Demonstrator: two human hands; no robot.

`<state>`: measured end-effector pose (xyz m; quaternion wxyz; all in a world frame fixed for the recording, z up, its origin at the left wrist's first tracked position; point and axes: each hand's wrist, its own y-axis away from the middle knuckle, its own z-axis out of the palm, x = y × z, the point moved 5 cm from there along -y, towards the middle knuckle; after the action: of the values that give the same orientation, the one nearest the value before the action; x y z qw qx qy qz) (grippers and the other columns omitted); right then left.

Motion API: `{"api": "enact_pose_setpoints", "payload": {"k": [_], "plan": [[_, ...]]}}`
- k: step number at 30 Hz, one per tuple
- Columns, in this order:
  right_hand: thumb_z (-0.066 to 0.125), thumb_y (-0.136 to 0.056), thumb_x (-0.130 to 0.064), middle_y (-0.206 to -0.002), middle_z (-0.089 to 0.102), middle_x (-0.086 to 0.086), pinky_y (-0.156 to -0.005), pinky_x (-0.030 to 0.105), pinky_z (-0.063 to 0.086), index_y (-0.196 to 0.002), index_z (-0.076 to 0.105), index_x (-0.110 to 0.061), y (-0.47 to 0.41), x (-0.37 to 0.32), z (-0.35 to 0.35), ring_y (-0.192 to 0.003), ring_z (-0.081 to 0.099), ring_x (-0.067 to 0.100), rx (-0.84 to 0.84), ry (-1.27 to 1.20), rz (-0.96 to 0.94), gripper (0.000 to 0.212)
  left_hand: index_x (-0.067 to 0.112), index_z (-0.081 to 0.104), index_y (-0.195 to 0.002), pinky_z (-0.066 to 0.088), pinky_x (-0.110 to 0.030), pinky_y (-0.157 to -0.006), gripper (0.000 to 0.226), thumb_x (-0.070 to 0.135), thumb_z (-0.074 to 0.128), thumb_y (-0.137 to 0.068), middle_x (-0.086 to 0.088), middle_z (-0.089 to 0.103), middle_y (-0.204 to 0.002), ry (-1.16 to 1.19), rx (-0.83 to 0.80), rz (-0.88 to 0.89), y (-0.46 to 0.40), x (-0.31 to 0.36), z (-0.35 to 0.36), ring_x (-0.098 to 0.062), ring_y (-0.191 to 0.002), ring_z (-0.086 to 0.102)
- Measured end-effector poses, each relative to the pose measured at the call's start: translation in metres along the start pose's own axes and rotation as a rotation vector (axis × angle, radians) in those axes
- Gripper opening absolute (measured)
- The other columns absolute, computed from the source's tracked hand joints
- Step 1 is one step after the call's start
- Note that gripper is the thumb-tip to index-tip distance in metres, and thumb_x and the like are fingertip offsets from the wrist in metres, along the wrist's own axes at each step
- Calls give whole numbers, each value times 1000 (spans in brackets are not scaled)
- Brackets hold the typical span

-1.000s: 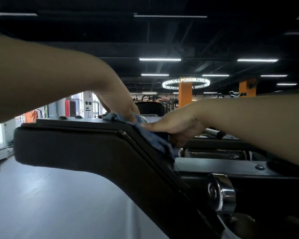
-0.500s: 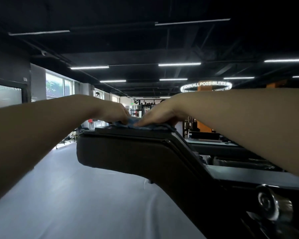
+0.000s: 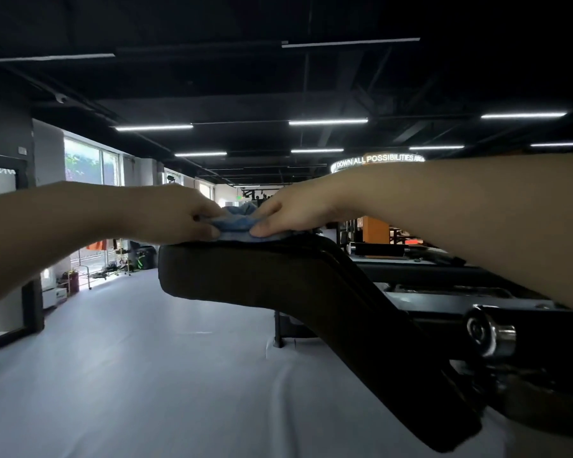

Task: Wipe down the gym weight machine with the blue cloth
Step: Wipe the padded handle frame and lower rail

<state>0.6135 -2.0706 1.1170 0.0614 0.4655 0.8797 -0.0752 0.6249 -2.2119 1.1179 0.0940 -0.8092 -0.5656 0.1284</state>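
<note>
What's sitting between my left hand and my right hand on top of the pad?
In the head view, the bunched blue cloth lies between the left hand and right hand, on the black pad.

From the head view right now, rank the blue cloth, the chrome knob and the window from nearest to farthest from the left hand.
1. blue cloth: touching the left hand, atop the black pad.
2. chrome knob: lower right, on the machine frame.
3. window: on the far left wall, well behind.
</note>
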Motion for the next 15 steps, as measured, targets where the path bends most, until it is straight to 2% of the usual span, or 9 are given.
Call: {"api": "enact_pose_setpoints", "payload": {"k": [2,4,7,11,13,15], "plan": [[50,-96,-31,-120,55,-2,-95,29,42,-130,52,-24,9,3,2,-109,52,16,20,20,-27,34,33,51,-128,37,-18,-73,33,32,46,-96,5,58,-100,-105,28,38,8,8,3,-4,-82,49],[53,-95,-27,-119,51,-4,-92,26,39,-138,44,-27,15,8,2,-109,49,13,39,70,-27,43,32,50,-128,34,-13,-65,33,35,45,-96,3,57,-90,-232,68,70,8,20,5,-4,-75,49],[53,-96,-24,-119,47,-4,-85,22,38,-145,32,-29,24,21,2,-104,46,10,42,93,20,53,27,47,-129,40,-23,-73,35,37,42,-96,-1,57,-95,-347,119,129,0,44,8,-13,-86,53],[50,-96,-15,-108,56,-2,-66,25,50,-148,18,-35,49,53,9,-80,57,10,-63,-234,154,64,24,49,-125,35,-24,-72,33,39,43,-95,7,47,-84,-307,119,235,-15,78,13,-9,-80,46],[51,-95,-12,-105,59,3,-66,31,52,-148,12,-35,62,67,17,-72,61,13,-119,-315,212,70,25,48,-126,36,-25,-73,36,41,45,-94,9,46,-85,-294,104,284,-22,94,15,-7,-80,45],[51,-95,-11,-99,60,-1,-68,32,54,-148,11,-32,71,81,29,-67,64,8,-185,-333,266,70,28,44,-132,38,-26,-78,42,42,47,-93,7,51,-96,-280,67,339,-26,109,19,-7,-85,47]]}}
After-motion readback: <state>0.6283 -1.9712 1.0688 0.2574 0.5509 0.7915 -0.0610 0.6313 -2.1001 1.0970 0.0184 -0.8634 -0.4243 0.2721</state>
